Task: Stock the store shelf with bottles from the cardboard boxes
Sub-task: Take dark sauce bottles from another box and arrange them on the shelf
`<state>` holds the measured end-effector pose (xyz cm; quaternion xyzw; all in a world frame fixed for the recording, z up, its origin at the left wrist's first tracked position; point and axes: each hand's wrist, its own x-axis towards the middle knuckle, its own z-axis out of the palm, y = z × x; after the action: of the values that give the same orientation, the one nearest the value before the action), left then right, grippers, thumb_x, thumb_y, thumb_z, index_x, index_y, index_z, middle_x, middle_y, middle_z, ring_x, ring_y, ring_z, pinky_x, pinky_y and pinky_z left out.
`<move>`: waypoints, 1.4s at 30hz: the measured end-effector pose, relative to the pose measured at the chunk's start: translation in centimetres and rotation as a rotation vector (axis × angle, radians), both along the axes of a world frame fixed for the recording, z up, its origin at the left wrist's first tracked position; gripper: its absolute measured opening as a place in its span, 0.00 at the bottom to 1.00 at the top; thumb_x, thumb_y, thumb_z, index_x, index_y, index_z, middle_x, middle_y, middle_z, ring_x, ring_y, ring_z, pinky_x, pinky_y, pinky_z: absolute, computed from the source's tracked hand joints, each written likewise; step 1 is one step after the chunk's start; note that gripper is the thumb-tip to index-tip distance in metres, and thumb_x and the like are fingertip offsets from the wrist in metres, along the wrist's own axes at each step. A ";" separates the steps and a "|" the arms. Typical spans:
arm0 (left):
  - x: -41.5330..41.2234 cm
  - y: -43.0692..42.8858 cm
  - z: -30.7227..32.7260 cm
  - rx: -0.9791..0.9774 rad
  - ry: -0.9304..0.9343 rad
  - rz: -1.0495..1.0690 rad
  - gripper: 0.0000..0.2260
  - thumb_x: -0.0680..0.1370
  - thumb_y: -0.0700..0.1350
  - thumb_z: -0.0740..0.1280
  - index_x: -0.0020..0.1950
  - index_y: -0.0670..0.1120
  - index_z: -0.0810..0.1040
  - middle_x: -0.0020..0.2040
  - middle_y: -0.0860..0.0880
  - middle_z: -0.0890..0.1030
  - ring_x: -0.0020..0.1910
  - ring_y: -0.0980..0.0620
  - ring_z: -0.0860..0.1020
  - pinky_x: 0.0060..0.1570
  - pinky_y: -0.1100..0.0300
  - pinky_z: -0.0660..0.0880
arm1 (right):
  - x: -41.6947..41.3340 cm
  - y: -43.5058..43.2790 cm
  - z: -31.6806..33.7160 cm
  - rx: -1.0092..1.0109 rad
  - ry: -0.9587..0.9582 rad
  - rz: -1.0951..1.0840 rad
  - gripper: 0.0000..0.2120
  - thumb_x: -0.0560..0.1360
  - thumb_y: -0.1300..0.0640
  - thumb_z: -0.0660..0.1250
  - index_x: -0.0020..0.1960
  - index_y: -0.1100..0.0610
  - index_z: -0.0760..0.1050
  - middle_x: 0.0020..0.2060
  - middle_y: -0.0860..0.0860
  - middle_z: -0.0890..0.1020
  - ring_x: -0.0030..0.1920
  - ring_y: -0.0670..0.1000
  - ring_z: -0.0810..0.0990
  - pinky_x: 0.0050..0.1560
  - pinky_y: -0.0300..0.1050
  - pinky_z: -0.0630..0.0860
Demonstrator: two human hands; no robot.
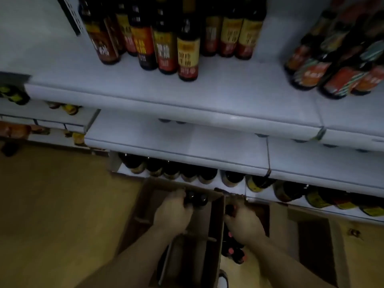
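Low at frame centre, left grip clasps upright bottle necks in its box; right grip clutches another bottle; shelf lies straight up-frame.

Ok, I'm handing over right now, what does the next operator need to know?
Left hand grips dark bottles in the left box.
Right hand grips a bottle in the right box; red-capped bottles remain there.
Top shelf and bottom shelf are partly stocked.
Left: lift these out, shelve them, empty both boxes.
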<state>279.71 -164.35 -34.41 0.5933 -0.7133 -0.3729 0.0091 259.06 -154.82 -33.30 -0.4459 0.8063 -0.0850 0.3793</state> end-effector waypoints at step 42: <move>-5.3 -6.9 -26.8 -0.129 -0.278 -0.338 0.19 0.85 0.51 0.62 0.75 0.48 0.65 0.61 0.47 0.80 0.57 0.46 0.81 0.53 0.53 0.80 | 1.4 -9.2 -27.9 -0.032 0.335 0.142 0.15 0.82 0.46 0.63 0.66 0.50 0.70 0.59 0.50 0.80 0.54 0.53 0.82 0.38 0.44 0.67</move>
<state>274.46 -171.25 -61.21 0.5093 -0.8193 -0.2375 -0.1140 260.50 -164.04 -61.16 -0.5158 0.8231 0.0045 0.2376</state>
